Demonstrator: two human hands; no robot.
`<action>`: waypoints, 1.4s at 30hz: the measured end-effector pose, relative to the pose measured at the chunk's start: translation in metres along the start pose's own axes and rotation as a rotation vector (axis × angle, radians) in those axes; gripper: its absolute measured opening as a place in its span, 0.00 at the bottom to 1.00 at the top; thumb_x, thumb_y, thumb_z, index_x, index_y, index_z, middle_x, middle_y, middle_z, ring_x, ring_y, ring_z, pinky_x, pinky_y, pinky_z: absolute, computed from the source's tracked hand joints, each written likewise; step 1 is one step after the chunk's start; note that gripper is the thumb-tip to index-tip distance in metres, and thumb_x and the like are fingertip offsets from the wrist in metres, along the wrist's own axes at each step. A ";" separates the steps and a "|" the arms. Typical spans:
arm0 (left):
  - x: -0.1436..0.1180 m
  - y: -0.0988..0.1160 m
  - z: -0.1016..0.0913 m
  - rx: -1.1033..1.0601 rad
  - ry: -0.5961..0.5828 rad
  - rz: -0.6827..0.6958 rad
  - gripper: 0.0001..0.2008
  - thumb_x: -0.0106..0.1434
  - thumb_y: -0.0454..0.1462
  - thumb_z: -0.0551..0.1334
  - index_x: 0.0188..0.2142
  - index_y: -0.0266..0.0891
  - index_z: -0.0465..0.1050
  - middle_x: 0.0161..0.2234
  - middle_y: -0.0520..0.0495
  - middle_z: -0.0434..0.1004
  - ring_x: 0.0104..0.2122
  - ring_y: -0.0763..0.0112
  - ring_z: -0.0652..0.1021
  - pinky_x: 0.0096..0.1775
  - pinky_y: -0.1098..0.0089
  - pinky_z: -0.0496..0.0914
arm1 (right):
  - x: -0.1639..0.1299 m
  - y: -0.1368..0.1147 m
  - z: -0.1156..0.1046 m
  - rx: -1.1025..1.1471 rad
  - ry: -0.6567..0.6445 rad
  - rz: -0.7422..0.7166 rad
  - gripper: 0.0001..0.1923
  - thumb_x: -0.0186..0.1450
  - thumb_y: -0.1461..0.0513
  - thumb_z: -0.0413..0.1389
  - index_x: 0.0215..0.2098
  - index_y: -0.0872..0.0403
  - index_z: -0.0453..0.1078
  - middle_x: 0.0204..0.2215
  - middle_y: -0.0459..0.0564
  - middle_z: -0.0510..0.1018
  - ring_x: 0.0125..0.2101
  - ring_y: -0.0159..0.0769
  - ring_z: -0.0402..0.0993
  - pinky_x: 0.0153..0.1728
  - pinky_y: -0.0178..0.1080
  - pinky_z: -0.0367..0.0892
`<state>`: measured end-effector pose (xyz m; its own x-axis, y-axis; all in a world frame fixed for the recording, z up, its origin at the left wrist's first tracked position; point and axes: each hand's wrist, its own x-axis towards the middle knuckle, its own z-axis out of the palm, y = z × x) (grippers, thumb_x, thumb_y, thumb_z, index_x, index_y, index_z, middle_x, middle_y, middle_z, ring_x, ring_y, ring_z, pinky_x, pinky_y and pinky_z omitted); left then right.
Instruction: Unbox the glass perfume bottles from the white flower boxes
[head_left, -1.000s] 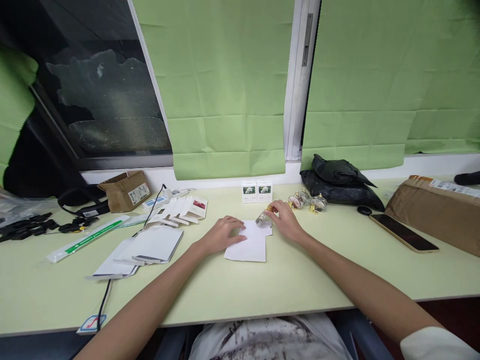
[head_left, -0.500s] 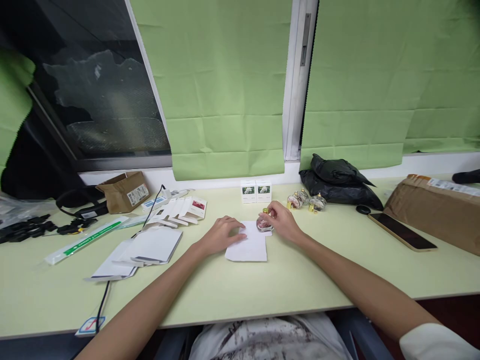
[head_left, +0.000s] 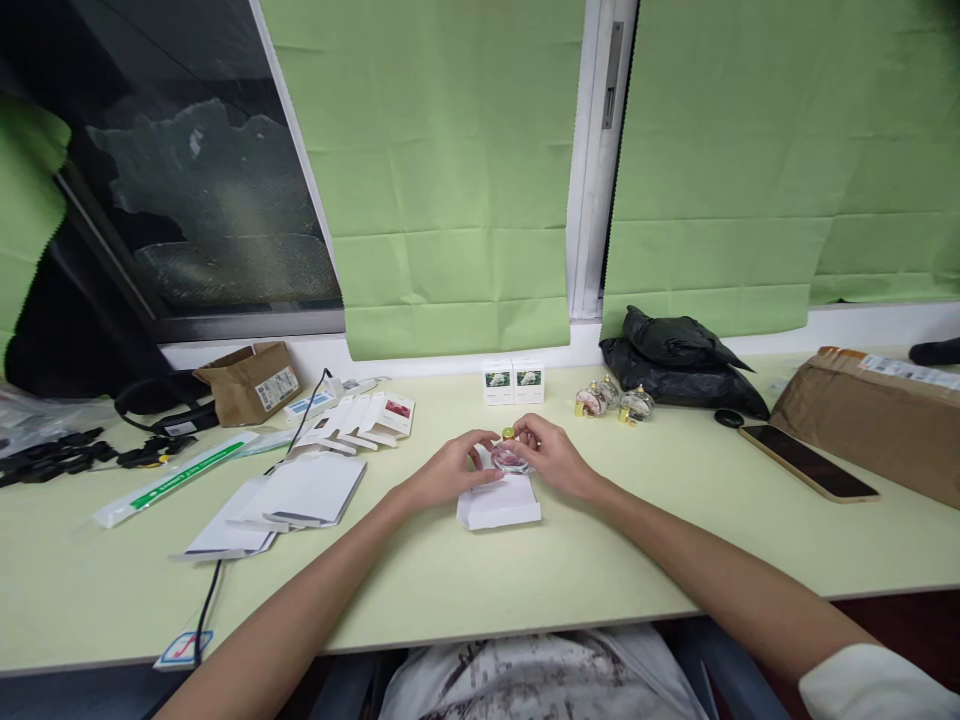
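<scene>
Likely fragile, slick and light: small round glass bottle with gold cap sits pinched between left hand and right hand fingers over flimsy white carton; grip the body, not the cap.

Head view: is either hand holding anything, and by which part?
Both hold the small glass bottle by its round body, left hand on one side, right hand on the other. Its gold cap is free. It sits over the white card.

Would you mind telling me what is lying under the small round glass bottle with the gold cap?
The small round glass bottle with the gold cap rests on a flat white folded card on the pale green table. Both hands' fingers hide the card's far end.
</scene>
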<state>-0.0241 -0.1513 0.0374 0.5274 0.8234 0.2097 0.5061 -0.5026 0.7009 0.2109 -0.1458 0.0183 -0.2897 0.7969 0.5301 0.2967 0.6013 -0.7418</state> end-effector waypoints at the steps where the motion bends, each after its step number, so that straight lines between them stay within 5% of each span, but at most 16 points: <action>1: 0.001 -0.001 0.002 -0.021 0.010 0.001 0.26 0.63 0.51 0.68 0.57 0.46 0.72 0.54 0.46 0.78 0.40 0.65 0.79 0.40 0.67 0.73 | 0.000 0.000 0.001 0.004 -0.007 -0.004 0.13 0.70 0.50 0.59 0.41 0.50 0.70 0.30 0.42 0.70 0.29 0.33 0.65 0.30 0.36 0.61; 9: 0.007 -0.011 0.021 -0.093 0.032 -0.016 0.23 0.64 0.51 0.67 0.53 0.43 0.73 0.44 0.48 0.79 0.35 0.67 0.75 0.38 0.67 0.71 | -0.002 0.003 0.001 -0.052 -0.031 -0.037 0.11 0.72 0.53 0.55 0.48 0.49 0.70 0.38 0.46 0.72 0.34 0.35 0.68 0.35 0.38 0.65; 14: 0.008 -0.013 0.014 -0.121 -0.056 -0.006 0.25 0.62 0.49 0.69 0.54 0.42 0.74 0.45 0.46 0.79 0.38 0.65 0.76 0.40 0.66 0.71 | -0.001 0.005 -0.001 -0.174 -0.054 -0.116 0.10 0.73 0.56 0.56 0.52 0.48 0.69 0.46 0.50 0.74 0.45 0.41 0.69 0.49 0.44 0.66; 20: 0.002 -0.003 0.004 -0.012 -0.098 -0.002 0.29 0.61 0.45 0.69 0.61 0.45 0.68 0.49 0.46 0.78 0.42 0.63 0.77 0.42 0.66 0.72 | -0.002 0.002 -0.001 -0.232 -0.071 -0.141 0.11 0.74 0.57 0.54 0.53 0.48 0.69 0.47 0.51 0.75 0.48 0.43 0.67 0.51 0.46 0.64; 24: 0.002 0.002 0.013 -0.012 0.011 0.017 0.26 0.67 0.42 0.62 0.63 0.45 0.64 0.52 0.44 0.77 0.43 0.63 0.77 0.44 0.64 0.73 | -0.005 0.001 0.000 -0.220 -0.101 -0.122 0.20 0.71 0.56 0.59 0.59 0.47 0.65 0.51 0.52 0.74 0.51 0.46 0.66 0.52 0.47 0.64; 27: 0.003 0.005 0.020 0.010 0.204 0.053 0.25 0.65 0.34 0.60 0.62 0.46 0.64 0.57 0.44 0.73 0.50 0.61 0.75 0.51 0.60 0.72 | -0.006 0.002 0.001 -0.201 -0.158 -0.090 0.30 0.67 0.54 0.63 0.64 0.48 0.60 0.54 0.54 0.72 0.53 0.48 0.64 0.52 0.48 0.65; 31: 0.005 0.005 0.025 -0.077 0.368 0.129 0.28 0.64 0.30 0.57 0.62 0.47 0.60 0.62 0.43 0.66 0.59 0.61 0.70 0.58 0.57 0.69 | -0.006 0.004 0.003 -0.193 -0.152 -0.066 0.21 0.72 0.55 0.57 0.60 0.49 0.62 0.50 0.53 0.74 0.51 0.46 0.66 0.51 0.48 0.65; 36: 0.007 -0.008 0.034 -0.255 0.193 0.068 0.33 0.67 0.38 0.63 0.67 0.48 0.51 0.61 0.41 0.66 0.57 0.63 0.73 0.53 0.60 0.74 | -0.005 0.007 0.002 -0.163 -0.122 -0.065 0.15 0.75 0.56 0.52 0.58 0.49 0.64 0.47 0.52 0.75 0.49 0.44 0.70 0.50 0.46 0.65; 42: 0.012 -0.017 0.037 -0.250 0.098 0.018 0.23 0.67 0.44 0.66 0.58 0.42 0.66 0.51 0.44 0.78 0.51 0.62 0.79 0.55 0.60 0.72 | -0.003 0.002 0.000 -0.200 -0.046 -0.146 0.10 0.75 0.56 0.53 0.52 0.48 0.68 0.46 0.51 0.76 0.48 0.44 0.68 0.51 0.46 0.64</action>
<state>-0.0017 -0.1427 0.0025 0.4597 0.8429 0.2798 0.3065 -0.4463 0.8407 0.2129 -0.1466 0.0152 -0.3826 0.7001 0.6029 0.4220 0.7129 -0.5601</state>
